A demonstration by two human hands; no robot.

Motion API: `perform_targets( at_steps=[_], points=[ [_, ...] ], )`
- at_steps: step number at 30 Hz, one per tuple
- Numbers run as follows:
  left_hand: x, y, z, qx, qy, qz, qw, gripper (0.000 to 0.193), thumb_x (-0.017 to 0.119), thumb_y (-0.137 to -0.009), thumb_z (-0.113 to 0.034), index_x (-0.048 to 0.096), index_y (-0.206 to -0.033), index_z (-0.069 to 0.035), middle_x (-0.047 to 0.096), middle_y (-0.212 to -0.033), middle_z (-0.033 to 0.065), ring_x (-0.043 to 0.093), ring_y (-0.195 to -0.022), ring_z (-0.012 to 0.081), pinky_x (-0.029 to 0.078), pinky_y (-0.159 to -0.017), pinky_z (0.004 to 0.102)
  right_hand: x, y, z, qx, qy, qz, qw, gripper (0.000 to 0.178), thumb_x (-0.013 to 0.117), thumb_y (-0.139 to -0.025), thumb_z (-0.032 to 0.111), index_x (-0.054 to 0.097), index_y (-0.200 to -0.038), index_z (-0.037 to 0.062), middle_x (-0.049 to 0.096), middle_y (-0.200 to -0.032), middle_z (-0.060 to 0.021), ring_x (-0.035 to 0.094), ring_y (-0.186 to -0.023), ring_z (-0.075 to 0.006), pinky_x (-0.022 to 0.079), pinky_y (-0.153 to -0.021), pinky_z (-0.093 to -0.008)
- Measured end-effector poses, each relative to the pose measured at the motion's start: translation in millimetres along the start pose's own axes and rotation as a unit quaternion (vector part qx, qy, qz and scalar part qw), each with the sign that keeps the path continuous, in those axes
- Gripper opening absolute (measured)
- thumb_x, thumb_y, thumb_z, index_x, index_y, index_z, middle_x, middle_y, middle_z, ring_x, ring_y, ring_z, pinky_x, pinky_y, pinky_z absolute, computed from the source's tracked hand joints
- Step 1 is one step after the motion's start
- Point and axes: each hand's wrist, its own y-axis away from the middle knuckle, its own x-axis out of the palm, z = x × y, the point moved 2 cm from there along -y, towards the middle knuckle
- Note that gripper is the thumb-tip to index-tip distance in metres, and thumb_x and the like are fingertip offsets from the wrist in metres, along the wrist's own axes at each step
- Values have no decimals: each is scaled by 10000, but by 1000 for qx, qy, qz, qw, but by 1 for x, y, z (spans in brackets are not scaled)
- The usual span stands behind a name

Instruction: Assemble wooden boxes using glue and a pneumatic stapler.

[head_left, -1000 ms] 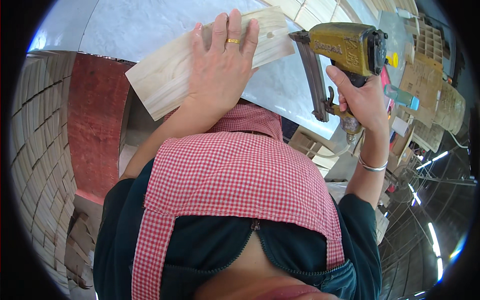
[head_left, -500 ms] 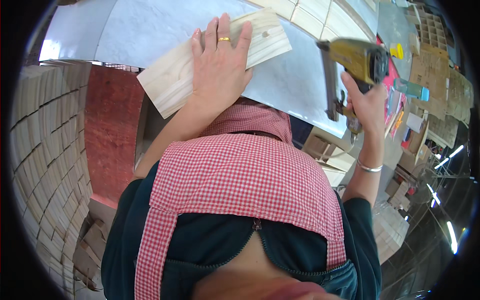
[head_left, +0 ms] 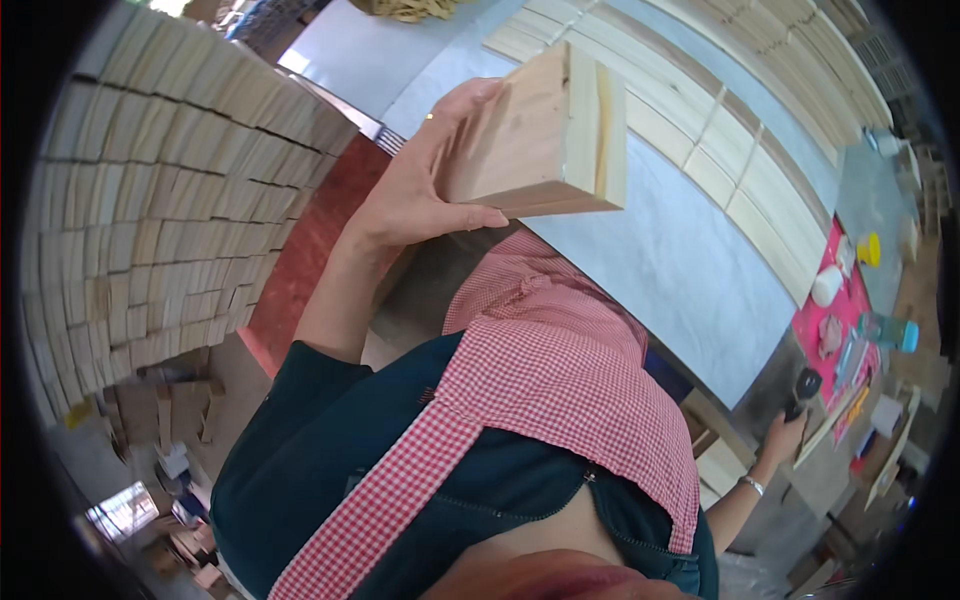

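While the left hand [head_left: 420, 180] grips a pale wooden piece [head_left: 530, 130] at the upper centre of the frame, thumb along its lower edge and fingers near its upper left side, the right hand [head_left: 780, 438] is closed around a dark tool [head_left: 808, 383] at the lower right, too small there to make out its kind. The wooden piece is held tilted, thick edge toward the right, and hides part of the grey worktable [head_left: 680, 280] behind it. Rows of pale boards [head_left: 770, 230] take up the tabletop toward the upper right. At the right of the frame, a pink sheet [head_left: 808, 325] bears a white container [head_left: 827, 286], with a blue-capped bottle [head_left: 885, 330] and a yellow item [head_left: 868, 250] nearby. Stacked wood [head_left: 170, 230] fills the left side, beside a red panel [head_left: 315, 245]; a checked apron [head_left: 560, 380] covers the lower centre.
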Motion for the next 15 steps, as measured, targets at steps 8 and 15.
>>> perform_targets(
  at_steps=[8,15],
  points=[
    [14,-18,-9,25,54,20,998,1084,932,-546,-145,431,-1508,-166,451,-1532,51,404,-1410,294,311,-1188,436,42,-10,1,15,-23,0,1000,577,633,-911,236,478,-1415,0,663,-1196,-263,663,-1027,-455,539,-848,-494],
    [48,-44,-10,27,178,10,984,1017,901,-583,-171,440,-1485,-84,528,-1450,125,501,-1324,309,386,-1130,444,16,11,37,71,-46,-8,996,583,631,-942,337,496,-1397,-1,659,-1202,-265,664,-1005,-459,530,-856,-520]
  ],
)
